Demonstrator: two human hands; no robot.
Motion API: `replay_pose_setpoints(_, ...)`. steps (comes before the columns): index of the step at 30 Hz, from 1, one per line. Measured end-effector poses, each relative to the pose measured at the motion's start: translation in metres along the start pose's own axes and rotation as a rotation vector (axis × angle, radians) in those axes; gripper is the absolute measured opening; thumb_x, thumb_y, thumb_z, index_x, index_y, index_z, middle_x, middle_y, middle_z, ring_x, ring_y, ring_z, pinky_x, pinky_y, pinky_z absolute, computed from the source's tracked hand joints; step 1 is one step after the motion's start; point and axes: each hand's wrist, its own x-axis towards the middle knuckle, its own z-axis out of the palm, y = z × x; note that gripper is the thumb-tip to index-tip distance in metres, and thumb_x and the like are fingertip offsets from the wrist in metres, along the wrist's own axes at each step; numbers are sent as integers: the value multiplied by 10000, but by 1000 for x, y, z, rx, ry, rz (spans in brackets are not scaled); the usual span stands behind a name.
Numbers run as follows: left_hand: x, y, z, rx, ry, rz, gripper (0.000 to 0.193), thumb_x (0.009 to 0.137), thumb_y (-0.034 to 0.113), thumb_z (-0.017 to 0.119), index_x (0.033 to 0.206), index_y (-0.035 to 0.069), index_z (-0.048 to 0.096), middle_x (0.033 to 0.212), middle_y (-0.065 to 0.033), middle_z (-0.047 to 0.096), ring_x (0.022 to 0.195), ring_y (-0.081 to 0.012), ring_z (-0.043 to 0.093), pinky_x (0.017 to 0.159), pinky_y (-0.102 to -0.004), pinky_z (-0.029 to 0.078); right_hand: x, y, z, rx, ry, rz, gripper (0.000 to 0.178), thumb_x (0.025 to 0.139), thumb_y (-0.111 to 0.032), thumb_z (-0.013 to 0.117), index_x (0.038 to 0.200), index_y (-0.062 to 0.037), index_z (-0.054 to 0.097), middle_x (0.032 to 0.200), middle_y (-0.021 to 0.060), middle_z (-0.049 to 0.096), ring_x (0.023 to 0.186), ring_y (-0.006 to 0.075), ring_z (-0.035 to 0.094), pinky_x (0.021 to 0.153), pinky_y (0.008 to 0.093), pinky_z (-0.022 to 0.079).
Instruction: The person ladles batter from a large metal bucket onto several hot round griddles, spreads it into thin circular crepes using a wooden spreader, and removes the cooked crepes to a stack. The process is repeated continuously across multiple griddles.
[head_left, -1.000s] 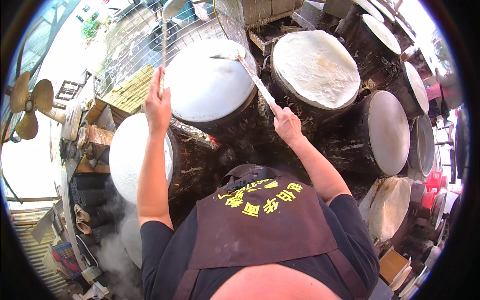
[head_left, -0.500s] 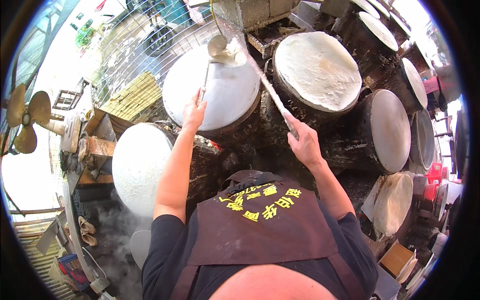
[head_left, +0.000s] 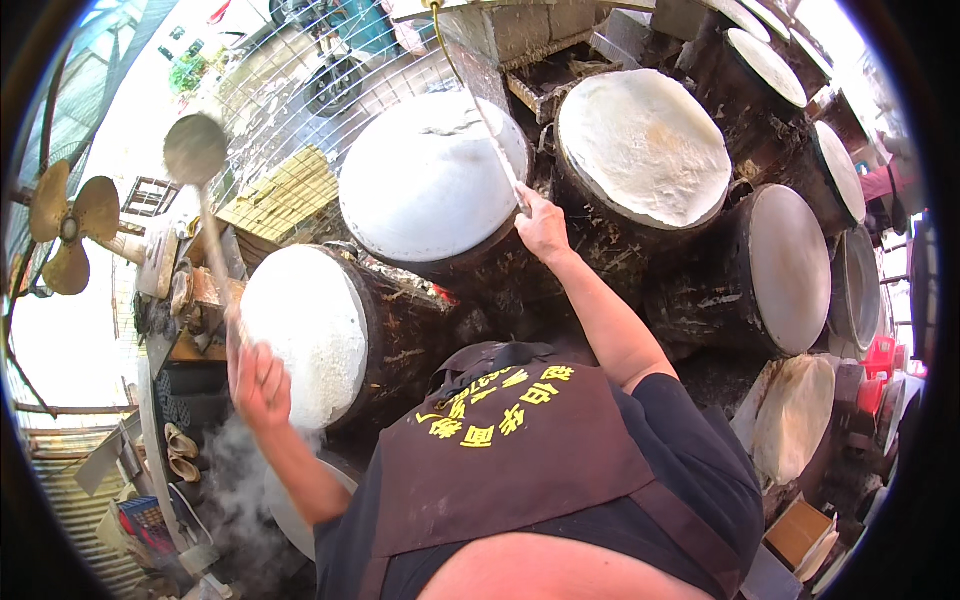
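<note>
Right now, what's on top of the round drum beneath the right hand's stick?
Whitish smears show near the far edge of the pale-topped drum. The stick in the right hand crosses over its right part, hiding a narrow strip; the drum's inside is covered.

Harsh daylight bleached the left side around a three-bladed fan. A dark wheel showed beyond wire mesh; grey blockwork stood behind, with corrugated sheeting at lower left.

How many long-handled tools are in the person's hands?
2: a round-headed ladle in the left hand, and a thin stick in the right hand, over a round white surface.
</note>
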Motion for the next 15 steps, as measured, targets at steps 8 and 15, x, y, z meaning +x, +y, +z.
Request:
replay_pose_setpoints(8,-112,9,-14,-296,-134,143,566,1033,213,379,1512,157,83,685,-9,347,426,-50,275,338,-173,266,26,-28,37,-61,-220,-56,496,746,-77,505,1228,-174,567,894,238,648,861,406,635,791,460,513)
replay_pose_setpoints(15,-125,13,-20,-269,-119,201,564,1025,194,405,1505,148,113,742,-27,386,460,-62,346,327,-172,337,46,-33,50,-201,-182,32,501,735,-72,499,1226,-124,584,1017,213,656,938,362,637,850,390,505)
